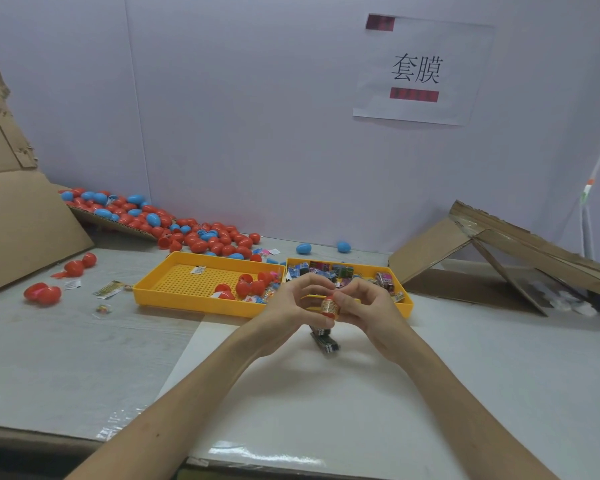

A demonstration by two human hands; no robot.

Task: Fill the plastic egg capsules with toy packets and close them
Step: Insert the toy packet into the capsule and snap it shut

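Both hands meet above the table's middle, just in front of the yellow trays. My left hand (pixel 296 301) and my right hand (pixel 359 304) together grip a red egg capsule (pixel 329 307) with a gold-and-red packet wrapped round or sticking out of it. Below them a dark toy packet (pixel 324 339) lies on the white sheet. The left yellow tray (pixel 187 282) holds a few red capsules and packets. The right yellow tray (pixel 404 299) holds several colourful toy packets (pixel 341 271).
A heap of red and blue capsules (pixel 173 226) spills from a cardboard flap at back left. Loose red capsules (pixel 42 293) and packets (pixel 108 289) lie left of the trays. Two blue eggs (pixel 303 248) sit by the wall. Collapsed cardboard (pixel 492 258) stands at right.
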